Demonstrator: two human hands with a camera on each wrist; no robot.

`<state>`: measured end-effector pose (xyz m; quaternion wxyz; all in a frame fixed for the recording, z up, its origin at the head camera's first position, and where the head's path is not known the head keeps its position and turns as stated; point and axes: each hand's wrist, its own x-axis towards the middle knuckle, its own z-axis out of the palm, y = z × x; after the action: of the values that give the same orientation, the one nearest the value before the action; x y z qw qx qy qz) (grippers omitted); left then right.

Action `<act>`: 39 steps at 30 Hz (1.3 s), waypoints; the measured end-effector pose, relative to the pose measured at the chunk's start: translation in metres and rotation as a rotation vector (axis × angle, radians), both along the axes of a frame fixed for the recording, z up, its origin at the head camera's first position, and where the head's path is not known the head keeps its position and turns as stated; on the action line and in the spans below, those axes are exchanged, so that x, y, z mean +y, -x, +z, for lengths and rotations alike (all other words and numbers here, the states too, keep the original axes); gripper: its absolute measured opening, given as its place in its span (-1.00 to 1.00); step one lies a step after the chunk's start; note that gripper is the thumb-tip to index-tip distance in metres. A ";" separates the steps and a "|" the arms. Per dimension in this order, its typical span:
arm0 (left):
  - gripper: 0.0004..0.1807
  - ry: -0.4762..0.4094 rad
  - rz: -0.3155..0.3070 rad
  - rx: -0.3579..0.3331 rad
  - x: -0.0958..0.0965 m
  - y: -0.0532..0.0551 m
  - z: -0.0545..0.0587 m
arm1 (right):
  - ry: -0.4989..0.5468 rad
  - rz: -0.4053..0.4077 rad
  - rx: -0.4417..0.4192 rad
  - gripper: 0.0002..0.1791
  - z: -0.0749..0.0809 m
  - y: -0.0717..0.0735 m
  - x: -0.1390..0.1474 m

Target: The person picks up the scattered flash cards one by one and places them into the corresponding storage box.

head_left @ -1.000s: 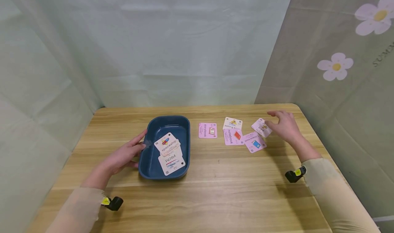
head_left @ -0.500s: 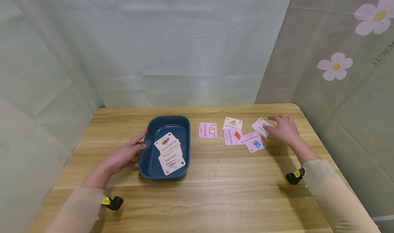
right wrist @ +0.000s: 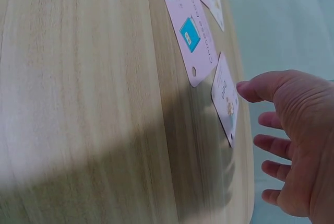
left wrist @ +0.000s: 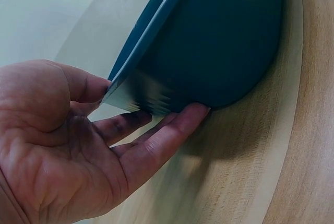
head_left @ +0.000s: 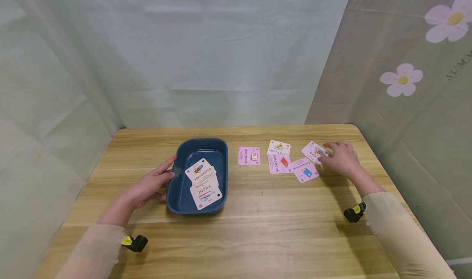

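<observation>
My left hand [head_left: 149, 187] grips the near-left side of a dark blue plastic tray [head_left: 179, 196], thumb at the rim and fingers against the outer wall [left wrist: 209, 72]. Inside the tray lie several overlapping picture cards, among them a spaceship card [head_left: 200, 171] and a yacht card [head_left: 206, 195]. At the table's right, my right hand [head_left: 342, 159] hovers at the bee card [head_left: 309, 150], thumb and fingers spread apart and empty. In the right wrist view the thumb tip overlaps the edge of that card. The Chinese book card [right wrist: 195, 41] lies close beside it.
A notebook card [head_left: 277, 164] partly covers a sailing boat card [head_left: 279, 145] left of the bee card. A storybook card [head_left: 248, 156] lies alone near the tray. All rest on a wooden table [head_left: 273, 230], with pale curtains [head_left: 228, 66] behind and at both sides.
My right hand has come down and slightly nearer to me beside the bee card. The cards, the tray and my left hand stay where they were.
</observation>
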<state>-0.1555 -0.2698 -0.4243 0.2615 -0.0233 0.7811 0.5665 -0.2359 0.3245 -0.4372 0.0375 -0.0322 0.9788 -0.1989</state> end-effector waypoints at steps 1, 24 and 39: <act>-0.27 0.000 -0.001 0.001 0.000 0.000 0.000 | -0.002 -0.005 -0.008 -0.27 0.000 0.000 0.000; -0.26 -0.003 0.004 -0.002 0.000 0.000 0.000 | -0.057 -0.049 -0.081 -0.18 -0.008 -0.001 0.003; -0.27 0.010 0.017 0.002 0.001 0.000 0.000 | -0.066 -0.058 -0.081 -0.12 -0.015 0.004 0.006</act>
<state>-0.1551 -0.2684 -0.4239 0.2557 -0.0307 0.7839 0.5649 -0.2396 0.3302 -0.4526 0.0725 0.0056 0.9830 -0.1688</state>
